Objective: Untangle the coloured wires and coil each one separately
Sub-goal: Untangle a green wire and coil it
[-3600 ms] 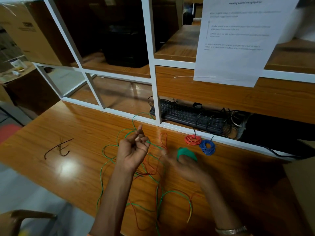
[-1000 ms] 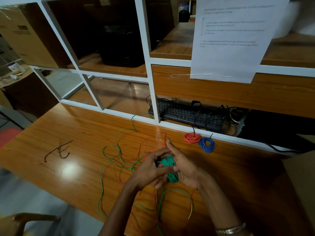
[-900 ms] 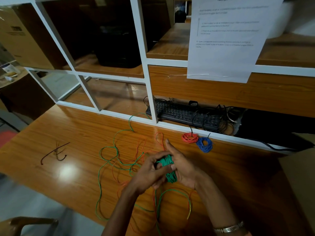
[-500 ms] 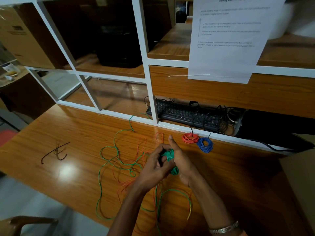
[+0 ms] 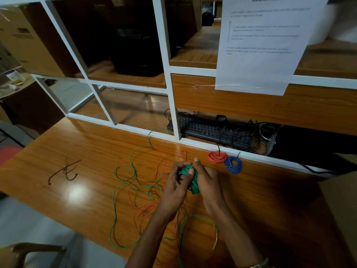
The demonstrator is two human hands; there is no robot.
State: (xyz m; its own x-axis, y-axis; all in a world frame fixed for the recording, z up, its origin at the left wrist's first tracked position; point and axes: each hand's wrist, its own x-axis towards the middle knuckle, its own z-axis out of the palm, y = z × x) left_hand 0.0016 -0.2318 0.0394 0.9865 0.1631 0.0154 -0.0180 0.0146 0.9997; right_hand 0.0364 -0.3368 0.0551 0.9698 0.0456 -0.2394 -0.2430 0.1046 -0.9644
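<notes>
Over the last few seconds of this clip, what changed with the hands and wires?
The left hand dropped from holding green wire up and joined the right hand on the green coil, now thicker. The loose green wire shifted slightly. The red coil and blue coil stayed put.

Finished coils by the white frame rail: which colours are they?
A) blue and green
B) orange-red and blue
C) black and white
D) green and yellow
B: an orange-red coil and a blue coil lie side by side there; the green coil is between both hands.
</notes>
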